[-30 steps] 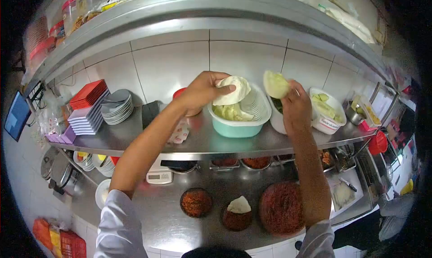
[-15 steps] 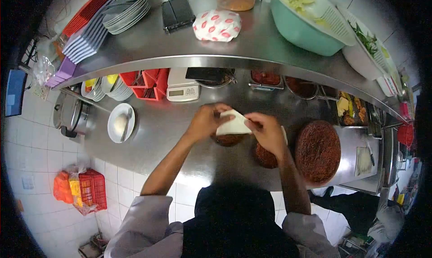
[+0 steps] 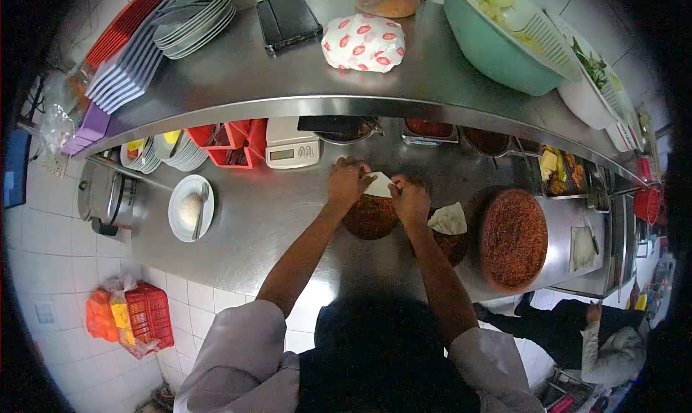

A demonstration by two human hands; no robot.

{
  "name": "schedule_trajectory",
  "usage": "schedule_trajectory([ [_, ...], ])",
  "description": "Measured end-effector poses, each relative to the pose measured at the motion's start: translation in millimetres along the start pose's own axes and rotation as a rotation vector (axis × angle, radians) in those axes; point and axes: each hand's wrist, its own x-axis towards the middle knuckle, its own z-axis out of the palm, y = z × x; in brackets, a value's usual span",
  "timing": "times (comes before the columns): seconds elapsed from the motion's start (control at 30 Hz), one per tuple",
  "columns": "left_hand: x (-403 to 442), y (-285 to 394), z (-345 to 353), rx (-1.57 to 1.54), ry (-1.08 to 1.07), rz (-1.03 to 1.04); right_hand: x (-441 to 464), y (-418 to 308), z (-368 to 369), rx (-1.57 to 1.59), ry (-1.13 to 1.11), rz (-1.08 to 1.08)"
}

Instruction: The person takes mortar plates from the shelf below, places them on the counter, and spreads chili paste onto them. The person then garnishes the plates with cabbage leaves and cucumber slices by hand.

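Observation:
Between my two hands is a thin off-white sheet (image 3: pixel 378 185) with a pointed corner; its material I cannot make out. My left hand (image 3: pixel 347 182) pinches its left side, and my right hand (image 3: pixel 410 200) pinches the right. Just below the sheet sits a round, dark brown, grainy-looking item (image 3: pixel 370 220), partly covered by the sheet and my hands. Beside my right forearm is a similar brown round (image 3: pixel 453 249), with a crumpled whitish piece (image 3: pixel 448 219) lying on it. Further right is a much larger reddish-brown round (image 3: pixel 513 240) with a coarse surface.
A plate with a white mound and spoon (image 3: pixel 192 208) lies at the left of the steel counter (image 3: pixel 245 247). A scale (image 3: pixel 292 143) and red bins (image 3: pixel 231 140) stand under the overhead shelf (image 3: pixel 288 103). Another person (image 3: pixel 613 341) is at the lower right.
The sheet has gone down and away from me onto the brown round, with both hands still on it. The crumpled whitish piece at right has come into clear view.

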Motion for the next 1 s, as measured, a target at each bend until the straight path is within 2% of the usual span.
schedule_trajectory([
  [0.13,-2.6,-4.8,13.3,-0.063,0.103,0.019,1.2,3.0,-1.3,0.026,-0.04,0.017],
  [0.27,-4.5,-11.2,29.8,-0.029,0.145,0.154,-9.0,4.0,3.4,0.041,-0.002,-0.031],
  [0.3,-1.6,0.7,19.3,-0.021,0.059,0.078,-9.7,8.2,8.6,-0.004,-0.021,-0.032],
  [0.33,-5.6,-5.2,27.9,0.019,0.168,0.157,-14.1,3.7,-2.5,0.025,0.028,-0.063],
  [0.37,-1.4,-32.0,53.3,-0.089,0.102,0.126,-15.9,-19.6,-41.3,0.094,-0.009,-0.04],
  [0.4,-14.1,-15.2,36.5,0.134,0.201,0.213,-25.0,-22.0,-68.3,0.155,-0.006,-0.106],
  [0.43,-17.9,-0.7,19.1,0.092,0.176,0.173,-26.3,-25.4,-93.1,0.219,-0.013,-0.181],
  [0.47,-20.9,14.0,-0.8,0.06,0.142,0.128,-27.8,-38.4,-151.4,0.184,0.102,-0.416],
  [0.5,-23.7,19.5,-23.1,-0.003,0.112,0.175,-32.0,-35.9,-205.1,0.134,0.202,-0.66],
  [0.53,-27.3,19.9,-45.9,-0.058,0.075,0.218,-22.0,-52.9,-273.1,-0.077,0.223,-0.505],
  [0.6,-32.0,23.8,-90.8,-0.466,-0.533,0.071,-2.4,-87.2,-409.3,-0.561,0.178,-0.21],
  [0.67,-36.7,111.0,-181.5,-0.48,-0.73,0.455,48.0,-48.9,-475.7,-0.218,0.729,-0.296],
  [0.7,-35.0,149.0,-213.0,-0.504,-0.773,0.556,101.0,-13.0,-506.1,-0.324,0.688,-0.435],
  [0.73,-31.6,183.1,-239.9,-0.528,-0.815,0.66,136.9,3.0,-526.5,-0.51,0.603,-0.43],
  [0.8,-17.7,249.4,-291.1,-0.467,-0.752,0.752,200.5,50.6,-550.4,-0.853,0.432,-0.542],
  [0.87,14.7,307.9,-316.2,-0.254,-0.441,1.023,237.7,55.6,-552.3,-0.831,0.361,-0.466],
  [0.9,30.6,342.7,-322.5,-0.236,-0.343,1.008,247.8,55.2,-554.3,-0.924,0.291,-0.466],
  [0.93,58.1,362.6,-316.3,-0.132,-0.129,1.084,254.2,54.8,-553.8,-1.014,0.222,-0.464],
  [0.97,84.3,385.3,-313.1,-0.01,-0.03,1.112,260.7,58.3,-551.1,-1.098,0.155,-0.453],
  [1.0,109.3,409.0,-317.1,0.175,-0.03,1.094,276.0,75.9,-541.7,-1.093,0.255,-0.48],
])
